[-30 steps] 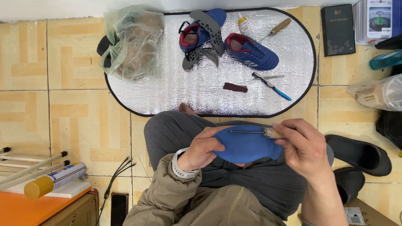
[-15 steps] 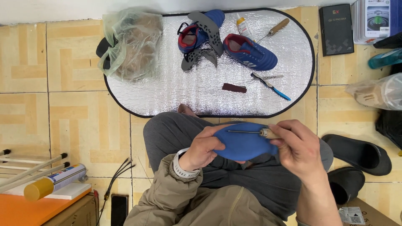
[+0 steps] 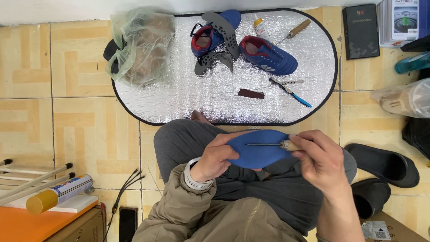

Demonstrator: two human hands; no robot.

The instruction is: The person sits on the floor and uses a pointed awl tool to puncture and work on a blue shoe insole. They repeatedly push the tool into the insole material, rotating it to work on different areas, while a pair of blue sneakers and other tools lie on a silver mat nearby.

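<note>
A blue shoe insole (image 3: 260, 150) rests over my lap, gripped at its left end by my left hand (image 3: 215, 157). My right hand (image 3: 320, 159) holds a wooden-handled awl (image 3: 273, 144) whose thin metal shaft lies flat across the insole, pointing left. On the silver oval mat (image 3: 179, 98) ahead lie two blue and red football boots (image 3: 268, 56), a grey studded sole (image 3: 221, 29), a glue bottle (image 3: 261, 27), a second wooden-handled tool (image 3: 293, 30), a blue-handled knife (image 3: 289, 88) and a small dark brown block (image 3: 251, 93).
A plastic bag (image 3: 141, 45) with brown contents sits on the mat's left end. Black slippers (image 3: 385, 163) lie to my right. A dark box (image 3: 360, 30) and packages are at the top right. A sealant tube (image 3: 58, 195), rods and an orange board are at the lower left.
My right hand and the awl have shifted slightly left and down along the insole. The left hand keeps its grip.
</note>
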